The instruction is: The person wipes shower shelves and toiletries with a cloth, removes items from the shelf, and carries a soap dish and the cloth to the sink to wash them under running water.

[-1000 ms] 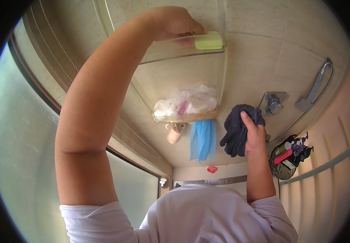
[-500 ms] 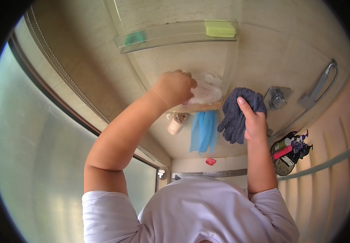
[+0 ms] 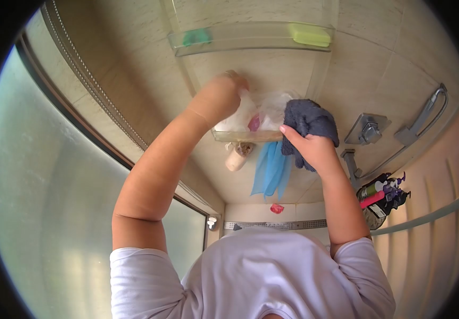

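Note:
My left hand (image 3: 224, 97) is closed at the top left of a thin, clear-white plastic bag (image 3: 273, 109), whose film rises to its fingers. The fingertips are blurred. Something pink (image 3: 254, 123) shows through the film. The bag sits in the lower clear wall shelf (image 3: 245, 136). My right hand (image 3: 312, 150) grips a dark grey fluffy cloth (image 3: 308, 118), thumb on the near side, at the shelf's right end. Under the shelf hang a blue mesh cloth (image 3: 271, 169) and a pale pouch-like thing (image 3: 238, 157).
An upper clear shelf (image 3: 251, 42) holds a green item (image 3: 196, 36) and a yellow-green sponge-like block (image 3: 310, 35). On the right are a shower valve (image 3: 369, 129), a hand shower (image 3: 419, 125) and several pump bottles (image 3: 381, 196). A frosted glass panel (image 3: 54, 186) stands left.
My left hand has moved up and left, drawing the bag's film with it. My right hand has brought the grey cloth left and up against the shelf's right end. The view has shifted slightly.

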